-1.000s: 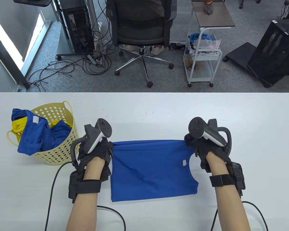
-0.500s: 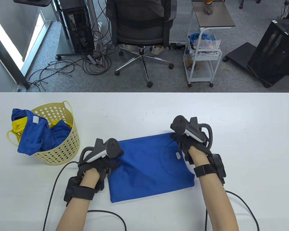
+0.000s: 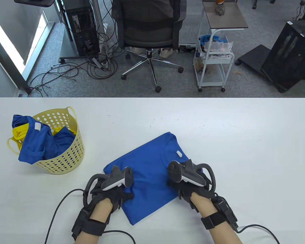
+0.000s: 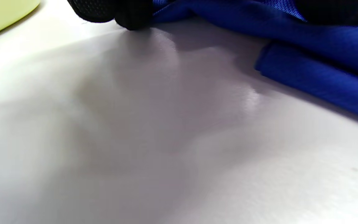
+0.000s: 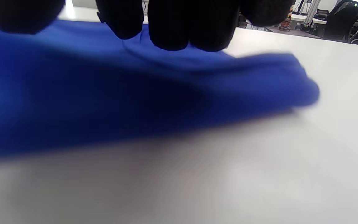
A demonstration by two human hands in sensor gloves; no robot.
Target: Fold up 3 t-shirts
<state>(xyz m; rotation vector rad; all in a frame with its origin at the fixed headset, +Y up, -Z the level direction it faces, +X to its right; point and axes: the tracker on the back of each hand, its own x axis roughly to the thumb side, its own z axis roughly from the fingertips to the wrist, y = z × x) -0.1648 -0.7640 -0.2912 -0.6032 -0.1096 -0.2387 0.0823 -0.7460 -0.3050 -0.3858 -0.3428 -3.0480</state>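
Shirt in work: the blue, partly folded t-shirt of smooth cloth (image 3: 150,172) lies flat on the white bench (image 3: 218,122), near the front edge. Its long axis runs on a slant, from near-left to far-right, with the collar and white label at the far end.
Left hand (image 3: 114,193): it rests on the near-left part of the cloth. If its grip pinches the edge or only presses, I cannot tell.
Right hand (image 3: 188,185): it is on the right edge; in the right wrist view the fingers (image 5: 169,28) curl down onto the cloth, but a real pinch is not visible.
Key relation: the shirt stretches away from both hands, between them, equally near to each.
Judgement: the next fold probably goes across the long axis.
Waiting: more blue and yellow clothes in the pale yellow plastic basket with holes (image 3: 66,157), well to the left.
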